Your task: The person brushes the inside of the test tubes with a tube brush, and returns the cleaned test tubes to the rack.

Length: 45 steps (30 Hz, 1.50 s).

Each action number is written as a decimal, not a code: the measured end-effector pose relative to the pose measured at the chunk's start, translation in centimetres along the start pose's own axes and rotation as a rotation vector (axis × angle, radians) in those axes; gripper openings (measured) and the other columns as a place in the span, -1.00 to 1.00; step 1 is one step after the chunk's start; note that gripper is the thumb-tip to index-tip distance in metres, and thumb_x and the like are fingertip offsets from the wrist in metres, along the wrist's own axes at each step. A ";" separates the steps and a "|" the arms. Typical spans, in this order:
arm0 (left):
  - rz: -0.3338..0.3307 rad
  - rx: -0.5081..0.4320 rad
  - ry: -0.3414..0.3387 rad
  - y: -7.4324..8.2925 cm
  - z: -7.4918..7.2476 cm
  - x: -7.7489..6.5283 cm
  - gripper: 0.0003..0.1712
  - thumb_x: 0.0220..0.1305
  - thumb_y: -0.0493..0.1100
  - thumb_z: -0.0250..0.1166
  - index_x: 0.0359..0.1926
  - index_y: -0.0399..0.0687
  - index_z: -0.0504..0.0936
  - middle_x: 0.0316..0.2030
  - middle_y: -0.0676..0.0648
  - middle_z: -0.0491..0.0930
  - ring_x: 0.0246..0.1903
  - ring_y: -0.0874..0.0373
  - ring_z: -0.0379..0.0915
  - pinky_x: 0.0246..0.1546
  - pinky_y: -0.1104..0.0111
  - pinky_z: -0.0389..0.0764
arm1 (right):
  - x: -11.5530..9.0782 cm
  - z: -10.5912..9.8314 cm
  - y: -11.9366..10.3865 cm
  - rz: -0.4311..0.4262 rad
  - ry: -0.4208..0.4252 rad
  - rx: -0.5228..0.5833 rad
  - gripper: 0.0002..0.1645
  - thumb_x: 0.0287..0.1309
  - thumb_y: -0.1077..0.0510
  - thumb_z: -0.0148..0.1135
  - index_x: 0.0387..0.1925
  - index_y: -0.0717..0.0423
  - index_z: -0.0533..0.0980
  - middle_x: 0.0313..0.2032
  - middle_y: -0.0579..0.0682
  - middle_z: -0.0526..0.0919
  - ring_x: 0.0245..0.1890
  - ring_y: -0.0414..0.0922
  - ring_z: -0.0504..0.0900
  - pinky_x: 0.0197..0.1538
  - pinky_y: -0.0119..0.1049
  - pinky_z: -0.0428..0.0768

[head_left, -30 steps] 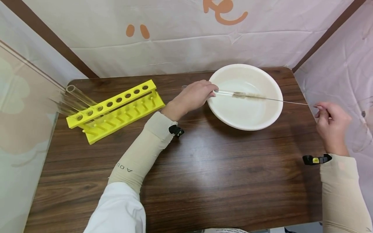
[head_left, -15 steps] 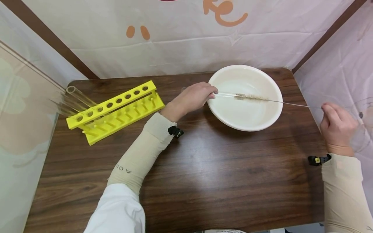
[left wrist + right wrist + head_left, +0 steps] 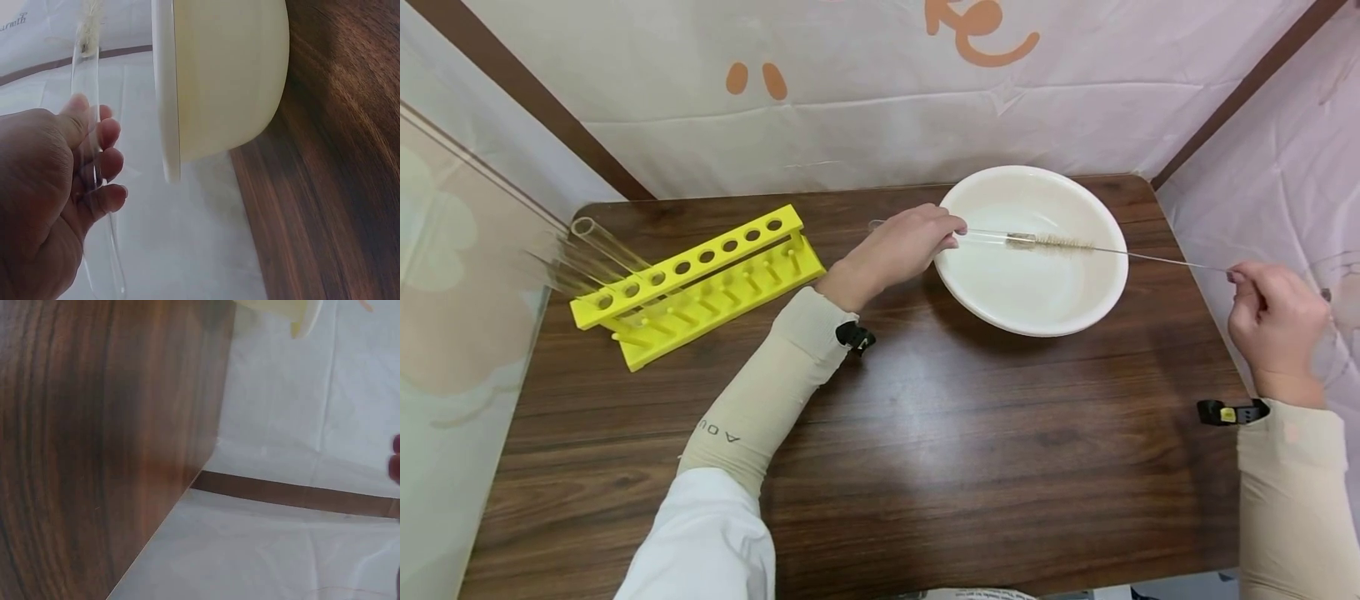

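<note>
My left hand (image 3: 910, 246) grips a clear glass test tube (image 3: 987, 237), which lies sideways with its mouth over the white basin (image 3: 1037, 304). In the left wrist view the thumb and curled fingers wrap round the tube (image 3: 85, 78), whose rounded end hangs below the palm. A test tube brush (image 3: 1063, 242) has its bristle tip in the tube's mouth; most of the bristles stand outside. Far to the right, my right hand (image 3: 1277, 325) pinches the brush's thin wire handle. Only fingertips (image 3: 395, 465) of that hand show at the right wrist view's edge.
A yellow test tube rack (image 3: 722, 300) stands on the left of the wooden table (image 3: 925, 467), with several glass tubes (image 3: 606, 242) leaning at its left end. White fabric walls (image 3: 850, 142) enclose the table at the back and sides.
My right hand has moved right, drawing the brush partly out, so less of its bristles sits inside the tube. My left hand keeps its hold in nearly the same place.
</note>
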<state>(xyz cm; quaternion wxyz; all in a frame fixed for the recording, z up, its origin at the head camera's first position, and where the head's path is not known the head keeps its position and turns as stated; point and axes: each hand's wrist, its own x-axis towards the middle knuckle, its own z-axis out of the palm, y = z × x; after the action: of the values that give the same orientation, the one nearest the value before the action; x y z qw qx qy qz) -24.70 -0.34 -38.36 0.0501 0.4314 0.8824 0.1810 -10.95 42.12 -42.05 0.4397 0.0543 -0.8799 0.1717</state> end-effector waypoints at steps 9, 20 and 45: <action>0.038 0.035 -0.001 0.7 0.2 0.7 -0.63 0.57 -0.13 0.12 0.25 -0.17 0.58 0.08 -0.11 0.61 0.14 0.01 0.47 0.27 0.32 0.38 | 1.1 -0.4 -1.2 -0.019 -0.238 0.077 -0.81 0.25 0.33 0.17 -0.32 0.42 0.65 -0.48 0.28 0.62 -0.38 -0.64 0.16 -0.28 -0.60 0.15; 0.035 0.053 0.005 1.5 0.9 1.4 -0.66 0.57 -0.12 0.11 0.20 -0.17 0.58 -0.04 -0.08 0.60 0.06 0.02 0.49 0.20 0.34 0.40 | 1.6 0.3 -2.3 -0.041 -0.327 0.123 -0.75 0.26 0.24 0.11 -0.39 0.35 0.62 -0.55 0.14 0.59 -0.48 -0.67 0.16 -0.39 -0.57 0.20; 0.093 0.115 0.035 3.5 1.4 2.6 -0.66 0.57 -0.10 0.12 0.19 -0.16 0.59 0.03 -0.09 0.62 0.08 0.01 0.49 0.20 0.36 0.41 | 2.2 3.7 -7.5 0.184 -0.558 0.466 -0.79 0.40 0.29 0.16 -0.34 0.32 0.62 -0.61 -0.02 0.56 -0.68 -0.28 0.35 -0.58 -0.50 0.33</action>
<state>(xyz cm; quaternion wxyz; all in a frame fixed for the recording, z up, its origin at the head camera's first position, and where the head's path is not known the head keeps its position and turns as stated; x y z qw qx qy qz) -23.39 4.06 -38.27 0.0012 0.4708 0.8712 0.1394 -13.21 33.95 -40.42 0.1414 0.1182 -0.9044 0.3848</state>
